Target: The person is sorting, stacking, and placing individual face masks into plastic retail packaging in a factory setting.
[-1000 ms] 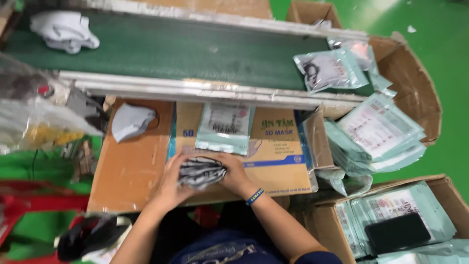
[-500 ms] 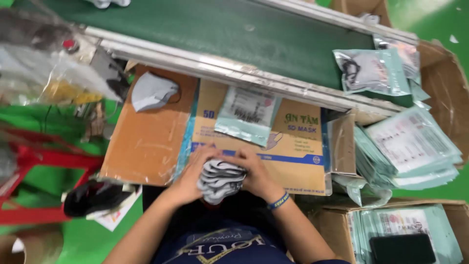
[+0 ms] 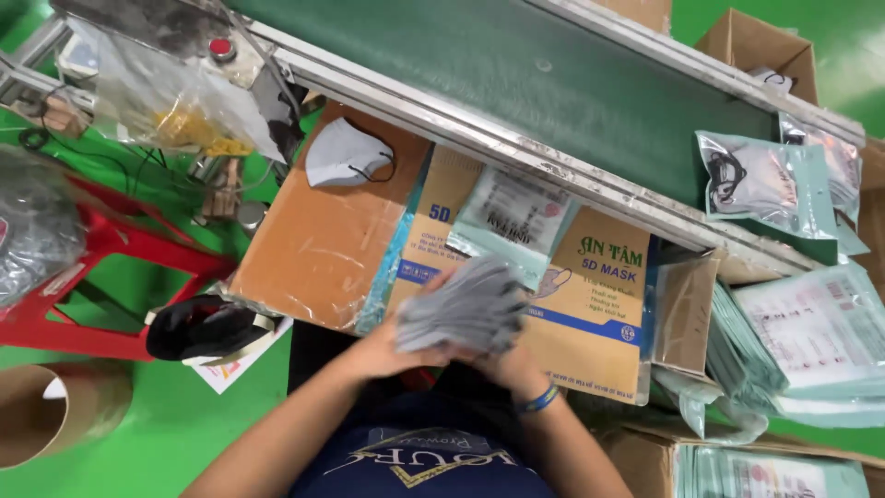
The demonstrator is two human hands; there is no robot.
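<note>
Left hand point(image 3: 383, 346): closed on the near left end of the stack of grey masks point(image 3: 461, 309).
Right hand point(image 3: 507, 361): closed under the stack's right end, blue wristband point(image 3: 537, 401) on the wrist.
Stack: blurred, between both hands, above the flat cardboard box point(image 3: 590, 314).
Beyond: sealed pouch point(image 3: 512, 221) on the box; single grey mask point(image 3: 346, 152) to the left; green conveyor belt point(image 3: 553, 83) behind.

Two hands, the left hand point(image 3: 383, 349) and the right hand point(image 3: 512, 364), share one stack of grey masks point(image 3: 461, 309). One loose grey mask point(image 3: 346, 154) lies on the one cardboard sheet point(image 3: 318, 249). One red stool point(image 3: 101, 267) stands at the left. One sealed mask packet point(image 3: 751, 184) rests on the one green conveyor belt point(image 3: 553, 83).
</note>
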